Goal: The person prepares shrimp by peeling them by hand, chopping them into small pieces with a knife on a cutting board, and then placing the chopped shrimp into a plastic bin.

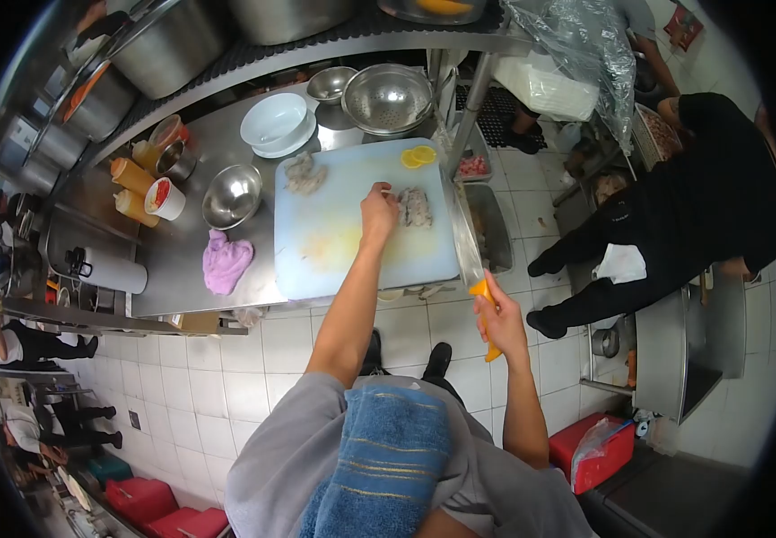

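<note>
My right hand (502, 316) is wrapped round the yellow handle of a kitchen knife (469, 251). Its long blade points away from me, just off the right edge of the white cutting board (316, 269). Over the middle of the board, my left hand (379, 213) has its fingers curled together; what they hold, if anything, is hidden. Right beside those fingers lies a small pile of greyish raw seafood (416, 208), perhaps shrimp. A second pale pile (304, 174) sits at the board's far left. Yellow lemon slices (418, 157) lie at the far right corner.
Left of the board are a steel bowl (232, 196), a purple cloth (226, 263) and sauce bottles (133, 177). White bowls (274, 123) and a colander (388, 97) stand behind it. A shelf with pots (168, 49) hangs above. A person in black (675, 197) stands at right.
</note>
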Available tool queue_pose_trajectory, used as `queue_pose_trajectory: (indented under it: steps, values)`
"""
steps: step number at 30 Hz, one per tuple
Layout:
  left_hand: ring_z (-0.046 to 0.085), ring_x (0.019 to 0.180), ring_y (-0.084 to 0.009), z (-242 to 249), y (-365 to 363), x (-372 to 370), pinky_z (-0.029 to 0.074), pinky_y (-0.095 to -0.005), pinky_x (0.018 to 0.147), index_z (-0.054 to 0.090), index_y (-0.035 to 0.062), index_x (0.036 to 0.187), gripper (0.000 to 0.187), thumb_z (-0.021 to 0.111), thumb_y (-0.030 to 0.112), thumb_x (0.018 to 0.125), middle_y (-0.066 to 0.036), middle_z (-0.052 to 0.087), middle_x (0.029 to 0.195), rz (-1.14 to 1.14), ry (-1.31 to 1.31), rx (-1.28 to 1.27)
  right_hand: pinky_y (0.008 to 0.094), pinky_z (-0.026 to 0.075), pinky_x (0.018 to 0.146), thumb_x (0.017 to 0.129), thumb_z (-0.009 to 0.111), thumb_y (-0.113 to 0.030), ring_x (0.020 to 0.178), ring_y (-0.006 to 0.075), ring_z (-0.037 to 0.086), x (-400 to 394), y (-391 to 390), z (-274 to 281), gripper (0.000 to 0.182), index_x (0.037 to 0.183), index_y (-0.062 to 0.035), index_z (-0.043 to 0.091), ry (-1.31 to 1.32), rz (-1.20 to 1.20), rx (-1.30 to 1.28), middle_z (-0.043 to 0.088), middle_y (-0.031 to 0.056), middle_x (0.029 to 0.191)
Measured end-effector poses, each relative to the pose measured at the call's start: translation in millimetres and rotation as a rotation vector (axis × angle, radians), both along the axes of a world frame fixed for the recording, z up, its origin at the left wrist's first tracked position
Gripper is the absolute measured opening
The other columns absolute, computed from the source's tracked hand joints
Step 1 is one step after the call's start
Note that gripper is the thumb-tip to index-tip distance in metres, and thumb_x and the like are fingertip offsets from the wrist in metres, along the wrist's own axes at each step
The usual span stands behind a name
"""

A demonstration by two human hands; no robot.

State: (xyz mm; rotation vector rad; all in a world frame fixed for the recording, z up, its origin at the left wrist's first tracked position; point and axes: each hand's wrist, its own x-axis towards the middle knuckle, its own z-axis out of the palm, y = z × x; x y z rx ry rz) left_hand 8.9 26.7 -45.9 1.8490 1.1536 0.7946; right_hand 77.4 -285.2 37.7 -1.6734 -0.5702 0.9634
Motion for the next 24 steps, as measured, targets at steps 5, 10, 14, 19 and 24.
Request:
queue_pose_trajectory:
  steps: [5,10,14,19,24]
  values:
    - [0.071,0.089,-0.0356,-4,22,-26,0.055,-0.0409,0.082,0.064,0.0025,0.119,0.032,0.062,0.009,0.088,-0.018,0.074,0.097,-0.035,0.046,0.038,0.0232,0.039,0.042,0.100,0.055,-0.007,0.050,0.0042,0.043,-5,-9,7,0.057,0.154,-0.0156,0.040,-0.005,-0.002,-0.041,0.055,-0.0004,0.078]
    - [0.067,0.097,-0.0387,-7,72,-77,0.055,-0.0470,0.085,0.068,0.0048,0.114,0.028,0.061,0.008,0.087,-0.019,0.071,0.104,0.087,0.163,0.296,0.0226,0.039,0.044,0.099,0.056,-0.008,0.051,0.0034,0.043,-14,-7,4,0.056,0.153,-0.0153,0.042,-0.015,0.044,-0.031,0.056,-0.0007,0.077]
    - [0.057,0.111,-0.0384,-5,107,-100,0.054,-0.0521,0.083,0.072,0.0088,0.103,0.021,0.062,0.022,0.089,-0.013,0.066,0.116,0.155,0.500,0.466,0.0225,0.039,0.044,0.099,0.057,-0.008,0.051,0.0037,0.044,-21,-6,-8,0.056,0.153,-0.0148,0.042,0.019,0.099,-0.029,0.055,-0.0004,0.077]
    - [0.062,0.107,-0.0384,3,141,-93,0.055,-0.0500,0.084,0.073,0.0096,0.105,0.025,0.061,0.025,0.091,-0.016,0.070,0.110,0.011,0.664,0.453,0.0219,0.039,0.041,0.099,0.057,-0.008,0.049,0.0043,0.045,-30,1,-14,0.057,0.153,-0.0135,0.040,0.017,0.179,-0.058,0.055,0.0013,0.080]
    - [0.069,0.091,-0.0379,9,155,-90,0.056,-0.0464,0.080,0.073,0.0052,0.105,0.027,0.062,0.026,0.091,-0.019,0.073,0.098,0.030,0.490,0.346,0.0248,0.043,0.049,0.097,0.060,-0.010,0.053,0.0055,0.046,-37,0,-10,0.055,0.150,-0.0154,0.046,-0.018,0.188,-0.085,0.056,-0.0015,0.071]
